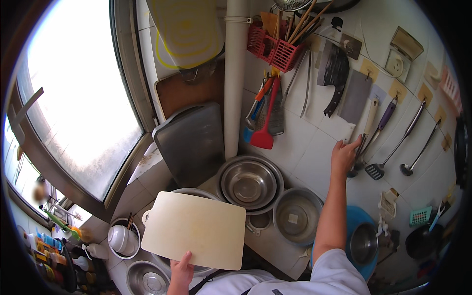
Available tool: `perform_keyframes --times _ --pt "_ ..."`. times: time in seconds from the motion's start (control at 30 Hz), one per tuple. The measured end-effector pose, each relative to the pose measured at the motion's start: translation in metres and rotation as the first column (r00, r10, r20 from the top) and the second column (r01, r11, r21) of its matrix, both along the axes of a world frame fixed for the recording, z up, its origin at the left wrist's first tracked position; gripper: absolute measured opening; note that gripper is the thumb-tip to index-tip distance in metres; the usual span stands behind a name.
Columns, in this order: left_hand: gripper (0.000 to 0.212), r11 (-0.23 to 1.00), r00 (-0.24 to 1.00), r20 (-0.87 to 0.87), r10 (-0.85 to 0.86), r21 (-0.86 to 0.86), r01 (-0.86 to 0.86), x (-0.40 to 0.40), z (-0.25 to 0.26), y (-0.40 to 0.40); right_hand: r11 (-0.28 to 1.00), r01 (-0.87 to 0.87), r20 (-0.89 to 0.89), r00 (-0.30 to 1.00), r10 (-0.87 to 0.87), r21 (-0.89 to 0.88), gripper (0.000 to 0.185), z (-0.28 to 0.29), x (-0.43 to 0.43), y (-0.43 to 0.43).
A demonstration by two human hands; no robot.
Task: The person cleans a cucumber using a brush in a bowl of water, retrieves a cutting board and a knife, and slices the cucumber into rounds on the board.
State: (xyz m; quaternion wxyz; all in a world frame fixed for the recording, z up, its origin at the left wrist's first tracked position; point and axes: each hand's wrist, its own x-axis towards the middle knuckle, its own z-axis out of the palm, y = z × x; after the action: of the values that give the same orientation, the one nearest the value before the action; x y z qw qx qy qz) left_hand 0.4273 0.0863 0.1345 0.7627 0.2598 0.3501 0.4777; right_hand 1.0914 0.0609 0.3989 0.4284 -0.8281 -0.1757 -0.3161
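My left hand (181, 268) grips the lower edge of a cream-coloured cutting board (195, 230), thumb on its face, above a large metal basin at the counter. My right hand (345, 153) is raised to the tiled wall, its fingers at the white handle of a hanging cleaver (346, 132) with a wide grey blade (354, 97). Just right of the fingers hang a cream-handled utensil (370, 116) and a purple-handled one (387, 116). A black-handled cleaver (333, 70) hangs above left. Whether the fingers are closed on the white handle is hard to tell.
Nested steel basins (249, 180) and another basin (298, 217) stand along the wall. White bowls (121, 239) sit at left, near an open window (84, 92). A dark board (195, 143) leans beside a white pipe (236, 81). A red spatula (263, 136) and a slotted turner (375, 170) hang on the wall.
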Motion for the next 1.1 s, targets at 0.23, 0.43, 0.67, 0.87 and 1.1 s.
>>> perform_keyframes --times 0.23,0.43,0.67,0.87,1.1 --pt "0.055 0.998 0.998 0.015 0.056 -0.029 -0.055 -0.009 0.002 -0.004 0.973 0.126 0.036 0.992 -0.121 -0.192 0.062 0.001 0.023 0.014" --pt "0.054 0.998 0.998 0.033 0.059 -0.012 -0.058 -0.012 0.005 -0.008 0.973 0.049 -0.063 0.996 -0.065 -0.225 0.058 0.02 0.024 0.033" --pt "0.055 0.993 0.993 0.033 0.113 -0.022 -0.112 -0.015 0.007 -0.018 0.993 -0.062 -0.056 0.997 0.056 -0.097 0.047 0.003 0.004 0.025" --pt "0.055 0.996 0.996 0.019 0.085 0.004 -0.085 -0.022 0.001 -0.018 0.835 -0.338 0.004 0.927 0.374 0.435 0.041 -0.014 0.026 -0.014" --pt "0.062 0.999 0.999 0.036 0.038 -0.008 -0.037 -0.009 0.012 -0.015 0.764 -0.426 0.024 0.879 0.475 0.484 0.033 0.017 0.008 -0.059"
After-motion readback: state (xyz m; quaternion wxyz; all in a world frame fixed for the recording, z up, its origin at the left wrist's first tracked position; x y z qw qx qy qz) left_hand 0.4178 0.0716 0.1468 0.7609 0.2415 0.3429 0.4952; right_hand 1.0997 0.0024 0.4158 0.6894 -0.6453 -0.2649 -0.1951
